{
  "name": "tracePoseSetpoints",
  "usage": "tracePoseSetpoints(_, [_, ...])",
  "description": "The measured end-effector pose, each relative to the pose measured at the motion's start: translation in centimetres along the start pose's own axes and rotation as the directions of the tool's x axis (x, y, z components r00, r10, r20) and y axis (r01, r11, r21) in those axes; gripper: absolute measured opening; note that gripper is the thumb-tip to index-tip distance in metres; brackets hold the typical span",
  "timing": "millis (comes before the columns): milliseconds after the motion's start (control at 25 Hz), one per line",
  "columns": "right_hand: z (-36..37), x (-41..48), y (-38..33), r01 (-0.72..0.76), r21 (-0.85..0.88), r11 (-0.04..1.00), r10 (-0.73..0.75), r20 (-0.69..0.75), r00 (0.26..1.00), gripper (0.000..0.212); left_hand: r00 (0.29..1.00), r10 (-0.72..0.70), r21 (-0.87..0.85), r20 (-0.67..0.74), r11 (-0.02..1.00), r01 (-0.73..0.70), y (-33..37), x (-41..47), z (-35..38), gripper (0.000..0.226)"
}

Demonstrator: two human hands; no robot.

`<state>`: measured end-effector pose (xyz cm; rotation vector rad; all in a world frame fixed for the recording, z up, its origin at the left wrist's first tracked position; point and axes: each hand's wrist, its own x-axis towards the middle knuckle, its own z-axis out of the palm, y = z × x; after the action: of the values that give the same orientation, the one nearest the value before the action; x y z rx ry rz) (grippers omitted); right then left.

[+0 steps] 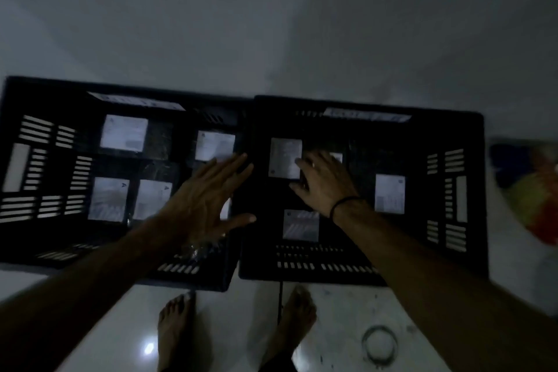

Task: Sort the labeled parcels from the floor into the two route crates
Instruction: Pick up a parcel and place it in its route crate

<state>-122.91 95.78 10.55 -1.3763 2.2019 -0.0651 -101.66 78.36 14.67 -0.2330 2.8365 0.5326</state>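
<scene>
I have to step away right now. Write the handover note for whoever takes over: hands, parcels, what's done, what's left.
Hands: left hand open, fingers spread, holding nothing, over the right end of the left crate; right hand open, holding nothing, over the left end of the right crate, contact unclear in the dim light.
Parcels: at least four labelled parcels show in each crate, one partly behind the right hand.
Done: no parcel shows on the visible floor.
Left: the print is too blurred to check routes; check the floor outside this view.
</scene>
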Motion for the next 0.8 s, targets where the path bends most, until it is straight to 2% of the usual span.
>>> tracePoseSetpoints(120, [-7.9, -3.2, -5.4, 0.065, -0.016, 0.998, -0.067, -0.176, 0.982, 0.03, 0.965, -0.247, -0.182, -0.084, 0.956, 0.229, 0.6, -6.0, -6.6, 0.087])
tracePoseSetpoints(280, [-16.2, -4.8, -16.1, 0.204, -0.012, 0.979, -0.203, -0.168, 0.965, 0.023, 0.855, -0.512, -0.183, 0.088, 0.835, 0.519, -2.2, -16.2, -14.7, 0.098])
tracePoseSetpoints(400, [-19.1, -4.7, -26.3, 0.286, 0.045, 0.957, -0.282, -0.079, 0.956, 0.027, 0.795, -0.59, -0.192, 0.142, 0.772, 0.606, -5.7, -25.0, -19.2, 0.086])
tracePoseSetpoints(480, [-18.9, -4.5, -34.2, 0.32, 0.088, 0.944, -0.318, -0.028, 0.948, 0.031, 0.731, -0.669, -0.284, 0.136, 0.68, 0.676, -8.5, -31.8, -21.2, 0.071])
tracePoseSetpoints(640, [-16.8, -3.2, -49.9, 0.391, 0.095, 0.915, -0.398, 0.065, 0.915, 0.031, 0.662, -0.748, -0.344, 0.048, 0.61, 0.714, -15.4, -43.6, -23.7, 0.077])
tracePoseSetpoints(800, [-15.8, -1.6, -63.9, 0.376, 0.1, 0.921, -0.386, 0.126, 0.914, 0.032, 0.656, -0.752, -0.308, 0.064, 0.61, 0.73, -22.7, -54.8, -26.4, 0.09])
